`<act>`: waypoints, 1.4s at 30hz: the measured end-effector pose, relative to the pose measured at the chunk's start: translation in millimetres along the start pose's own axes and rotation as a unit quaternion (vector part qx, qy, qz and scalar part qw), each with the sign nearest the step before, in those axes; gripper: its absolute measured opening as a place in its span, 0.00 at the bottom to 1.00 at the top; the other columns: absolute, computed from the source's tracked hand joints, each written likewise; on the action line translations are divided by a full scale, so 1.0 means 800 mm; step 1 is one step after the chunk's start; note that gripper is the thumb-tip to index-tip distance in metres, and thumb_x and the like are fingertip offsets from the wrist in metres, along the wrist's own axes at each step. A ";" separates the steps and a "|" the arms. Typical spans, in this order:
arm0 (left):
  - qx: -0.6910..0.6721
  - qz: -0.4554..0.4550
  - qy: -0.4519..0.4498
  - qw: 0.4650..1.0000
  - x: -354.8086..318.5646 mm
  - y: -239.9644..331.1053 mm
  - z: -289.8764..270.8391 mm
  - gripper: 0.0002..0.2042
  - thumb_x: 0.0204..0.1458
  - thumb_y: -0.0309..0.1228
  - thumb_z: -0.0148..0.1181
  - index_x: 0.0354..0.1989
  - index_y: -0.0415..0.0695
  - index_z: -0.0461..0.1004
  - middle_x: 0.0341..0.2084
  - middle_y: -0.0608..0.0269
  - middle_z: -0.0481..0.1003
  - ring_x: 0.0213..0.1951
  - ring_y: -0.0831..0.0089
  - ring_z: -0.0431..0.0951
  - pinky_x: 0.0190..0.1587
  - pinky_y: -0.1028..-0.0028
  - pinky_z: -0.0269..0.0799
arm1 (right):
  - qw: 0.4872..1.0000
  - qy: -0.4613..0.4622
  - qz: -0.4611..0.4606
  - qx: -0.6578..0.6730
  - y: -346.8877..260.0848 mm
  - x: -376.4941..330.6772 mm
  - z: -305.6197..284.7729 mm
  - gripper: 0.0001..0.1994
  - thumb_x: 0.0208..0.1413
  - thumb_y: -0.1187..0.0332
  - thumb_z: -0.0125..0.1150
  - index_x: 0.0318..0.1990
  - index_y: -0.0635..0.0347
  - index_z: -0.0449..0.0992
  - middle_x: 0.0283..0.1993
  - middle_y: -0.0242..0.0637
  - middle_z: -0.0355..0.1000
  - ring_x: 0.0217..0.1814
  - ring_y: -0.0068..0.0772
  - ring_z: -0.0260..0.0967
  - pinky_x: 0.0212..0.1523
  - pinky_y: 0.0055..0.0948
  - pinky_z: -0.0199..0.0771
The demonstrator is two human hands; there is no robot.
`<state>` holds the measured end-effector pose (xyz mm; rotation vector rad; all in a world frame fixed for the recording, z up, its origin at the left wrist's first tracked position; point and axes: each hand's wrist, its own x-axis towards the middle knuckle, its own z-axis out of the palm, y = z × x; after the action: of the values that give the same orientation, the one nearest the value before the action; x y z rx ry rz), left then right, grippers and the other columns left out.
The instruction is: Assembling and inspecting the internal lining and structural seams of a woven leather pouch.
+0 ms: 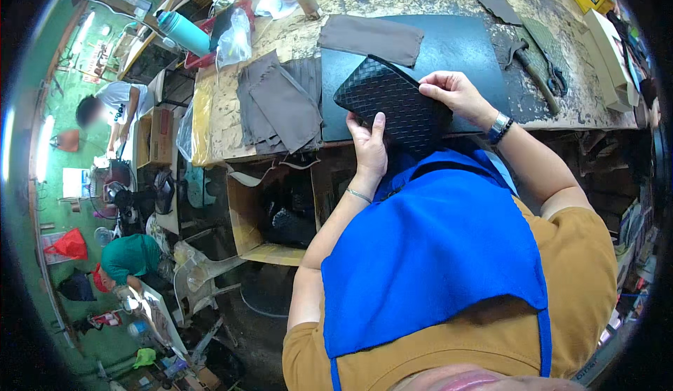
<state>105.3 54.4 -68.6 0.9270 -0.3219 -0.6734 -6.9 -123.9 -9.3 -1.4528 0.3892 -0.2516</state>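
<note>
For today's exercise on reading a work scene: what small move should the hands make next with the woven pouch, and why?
Probably lower the black woven pouch flat onto the dark mat: the left hand and right hand hold it tilted at the bench edge, partly over the blue apron.

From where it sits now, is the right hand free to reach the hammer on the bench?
Probably not at once: the right hand is gripping the black woven pouch's top edge. The hammer lies just beyond it with nothing between, so letting go first should open the way.

Leather-goods workshop, scarred workbench (561, 104), cut fabric pieces (280, 104), shears (550, 76), hammer (529, 65), seated workers nearby (130, 258)
</note>
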 end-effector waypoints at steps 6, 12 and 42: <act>-0.007 0.007 0.020 1.000 -0.005 -0.004 0.006 0.27 0.58 0.23 0.53 0.62 0.48 0.48 0.56 0.57 0.62 0.57 0.68 0.63 0.62 0.64 0.58 | 0.999 -0.029 -0.018 -0.017 0.008 -0.002 -0.014 0.11 0.59 0.67 0.59 0.45 0.65 0.76 0.40 0.28 0.75 0.41 0.14 0.69 0.44 0.19 0.70; -0.067 0.013 -0.002 0.998 -0.004 -0.017 0.042 0.26 0.60 0.27 0.51 0.64 0.52 0.47 0.57 0.58 0.60 0.58 0.68 0.62 0.59 0.62 0.62 | 0.989 -0.069 0.001 -0.130 -0.005 -0.050 -0.047 0.12 0.58 0.69 0.60 0.45 0.66 0.72 0.39 0.29 0.73 0.41 0.16 0.66 0.43 0.23 0.69; 0.697 0.307 -0.044 0.646 0.016 -0.027 0.064 0.05 0.47 0.32 0.61 0.33 0.52 0.78 0.44 0.67 0.78 0.51 0.63 0.75 0.52 0.63 0.68 | 0.745 -0.002 -0.085 -0.661 0.024 -0.160 -0.216 0.37 0.42 0.52 0.68 0.62 0.49 0.63 0.68 0.41 0.56 0.71 0.45 0.50 0.66 0.61 0.41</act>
<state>79.7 4.6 -57.2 2.0979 -1.2854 0.3576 -195.2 -228.1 -27.4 -2.9177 0.4441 -0.0837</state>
